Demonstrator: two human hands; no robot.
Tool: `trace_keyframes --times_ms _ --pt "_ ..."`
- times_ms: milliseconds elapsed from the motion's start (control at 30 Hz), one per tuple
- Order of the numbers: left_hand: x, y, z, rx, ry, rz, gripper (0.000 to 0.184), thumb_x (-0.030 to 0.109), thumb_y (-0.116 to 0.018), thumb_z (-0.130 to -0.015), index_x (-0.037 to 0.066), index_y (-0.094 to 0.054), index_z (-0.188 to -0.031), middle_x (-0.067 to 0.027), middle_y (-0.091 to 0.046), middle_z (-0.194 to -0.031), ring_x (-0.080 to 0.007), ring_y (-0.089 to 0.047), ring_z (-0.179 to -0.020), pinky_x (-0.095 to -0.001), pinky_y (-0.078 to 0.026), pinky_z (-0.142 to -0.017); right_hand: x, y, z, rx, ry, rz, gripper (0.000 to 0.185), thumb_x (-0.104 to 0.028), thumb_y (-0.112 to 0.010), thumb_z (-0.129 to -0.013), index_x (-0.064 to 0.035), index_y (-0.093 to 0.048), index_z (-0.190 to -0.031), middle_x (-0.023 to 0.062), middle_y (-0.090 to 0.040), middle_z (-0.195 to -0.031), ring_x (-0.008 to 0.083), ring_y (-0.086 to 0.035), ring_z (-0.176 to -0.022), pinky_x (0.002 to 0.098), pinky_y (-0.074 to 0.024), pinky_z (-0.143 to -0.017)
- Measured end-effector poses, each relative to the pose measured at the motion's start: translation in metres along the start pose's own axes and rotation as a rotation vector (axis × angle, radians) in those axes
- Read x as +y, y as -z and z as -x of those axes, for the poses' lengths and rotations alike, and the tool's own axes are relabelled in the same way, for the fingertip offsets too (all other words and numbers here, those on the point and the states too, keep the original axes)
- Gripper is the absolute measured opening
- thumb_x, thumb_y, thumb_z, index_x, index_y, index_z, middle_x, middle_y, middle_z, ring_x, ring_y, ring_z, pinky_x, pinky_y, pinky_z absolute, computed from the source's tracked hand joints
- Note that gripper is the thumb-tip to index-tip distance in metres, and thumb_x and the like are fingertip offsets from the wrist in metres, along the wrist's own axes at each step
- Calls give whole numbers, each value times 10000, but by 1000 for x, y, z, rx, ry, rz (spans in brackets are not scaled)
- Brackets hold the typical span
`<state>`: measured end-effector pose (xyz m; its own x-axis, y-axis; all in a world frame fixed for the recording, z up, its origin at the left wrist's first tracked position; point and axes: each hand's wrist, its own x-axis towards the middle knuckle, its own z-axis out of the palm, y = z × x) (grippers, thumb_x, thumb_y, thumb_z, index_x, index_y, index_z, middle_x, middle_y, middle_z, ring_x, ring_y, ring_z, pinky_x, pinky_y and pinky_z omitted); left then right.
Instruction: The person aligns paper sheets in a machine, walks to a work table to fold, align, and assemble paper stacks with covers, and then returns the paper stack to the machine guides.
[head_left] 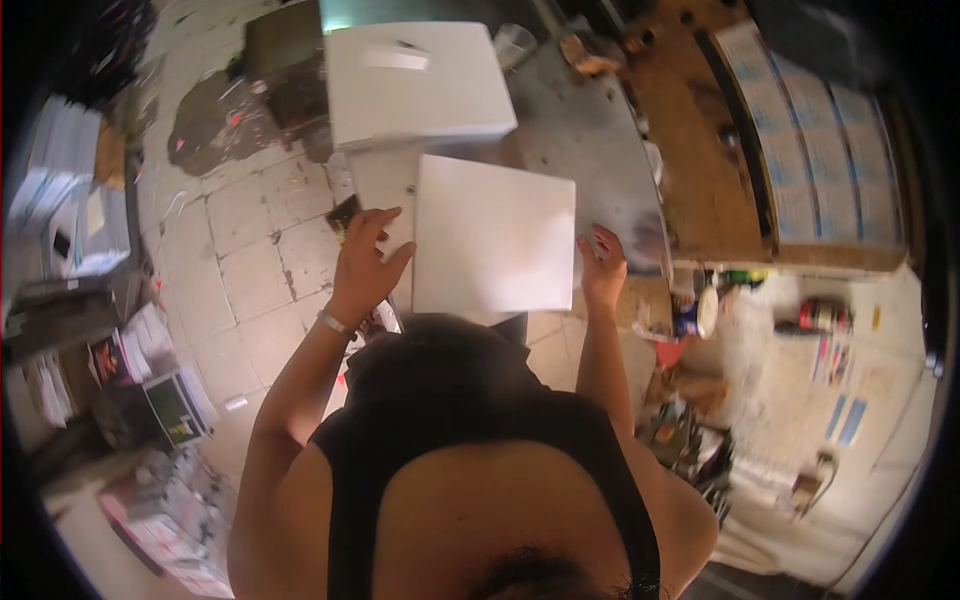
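Observation:
A stack of white paper sheets point(495, 238) lies in front of my body, at the near end of a grey metal table point(590, 130). To its left is my left hand point(368, 262), thumb and fingers spread, the thumb tip close to the paper's left edge. My right hand point(603, 268) stands at the other side with its fingers apart, just off the right edge. Neither hand appears to grip anything; whether a fingertip touches the paper I cannot tell. Farther back, a larger white paper stack point(420, 100) bears a small white piece point(397, 57) on top.
Right of the table, a wooden board point(700, 130) holds printed sheets point(820, 150). A white and blue container point(697, 312) stands below it. Piles of printed paper point(60, 170) line the left side, beyond the tiled floor point(240, 250). A clear cup point(513, 45) sits behind the large stack.

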<state>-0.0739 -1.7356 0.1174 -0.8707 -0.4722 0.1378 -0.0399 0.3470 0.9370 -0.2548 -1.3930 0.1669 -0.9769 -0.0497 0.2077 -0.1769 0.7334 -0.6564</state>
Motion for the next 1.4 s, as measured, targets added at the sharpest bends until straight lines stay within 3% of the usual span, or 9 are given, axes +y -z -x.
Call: trace_keyframes --times_ms 100,233,367,400,533,733,867,1267,1400 --pt "18 -1 -3 -54 -268 -212 516 178 -840 -811 109 -676 -1295 -128 -579 -1362 -337 -595 -1177 -442 -511 -976 46 17 40 91 -182 -59 389 -264 -781 -915 -22 -724 -1213 167 -737 -1168 293 -669 -1133 415 -514 -985" --pt "35 -8 -12 -213 -447 -303 528 228 -848 -801 132 -688 -1295 -115 -590 -1365 -347 -537 -1273 -486 -435 -1071 63 15 90 142 -627 -384 440 -396 -678 -1006 -34 -701 -1255 42 -688 -1116 171 -596 -963 387 -495 -839" --pt "37 -15 -22 -327 -529 -468 506 275 -831 -816 146 -686 -1283 -113 -595 -1364 -339 -546 -1268 -484 -410 -1064 50 5 116 27 -873 -756 484 -434 -611 -1044 -50 -639 -1339 104 -692 -1192 240 -639 -1109 422 -521 -912" --pt "38 -16 -24 -348 -532 -481 501 286 -826 -820 148 -684 -1280 -113 -599 -1358 -337 -550 -1264 -488 -402 -1065 50 3 119 -4 -865 -790 490 -439 -590 -1055 -38 -616 -1336 140 -692 -1182 282 -672 -1091 418 -554 -898" --pt "28 -19 -26 -435 -517 -558 597 371 -793 -844 135 -634 -1369 -124 -618 -1336 -343 -559 -1263 -515 -384 -1068 52 -9 124 10 -856 -980 487 -446 -585 -1056 4 -638 -1237 139 -699 -1059 246 -715 -920 369 -598 -782" --pt "26 -20 -24 -464 -517 -648 827 501 -722 -882 93 -469 -1556 -162 -620 -1359 -360 -559 -1284 -545 -364 -1073 50 -15 122 89 -925 -1226 478 -436 -536 -1084 9 -618 -1238 146 -702 -1069 272 -713 -925 421 -604 -850" --pt "25 -18 -25 -470 -544 -653 824 503 -716 -888 88 -469 -1556 -171 -616 -1377 -350 -562 -1291 -538 -358 -1082 46 -20 121 114 -948 -1384 457 -420 -559 -1077 1 -612 -1247 143 -695 -1086 292 -711 -955 445 -595 -898" --pt "25 -16 -23 -448 -528 -622 821 478 -734 -883 92 -462 -1554 -137 -616 -1375 -307 -542 -1318 -593 -329 -1129 21 -21 120 200 -724 -1132 359 -242 -709 -988 -1 -594 -1228 164 -704 -1136 267 -719 -960 403 -597 -836" --pt "21 -16 -22 -437 -565 -655 822 491 -729 -889 96 -458 -1557 -145 -612 -1375 -319 -549 -1309 -617 -330 -1138 17 -20 114 140 -704 -1232 494 -352 -678 -998 17 -563 -1305 162 -703 -1172 285 -720 -998 418 -599 -872"
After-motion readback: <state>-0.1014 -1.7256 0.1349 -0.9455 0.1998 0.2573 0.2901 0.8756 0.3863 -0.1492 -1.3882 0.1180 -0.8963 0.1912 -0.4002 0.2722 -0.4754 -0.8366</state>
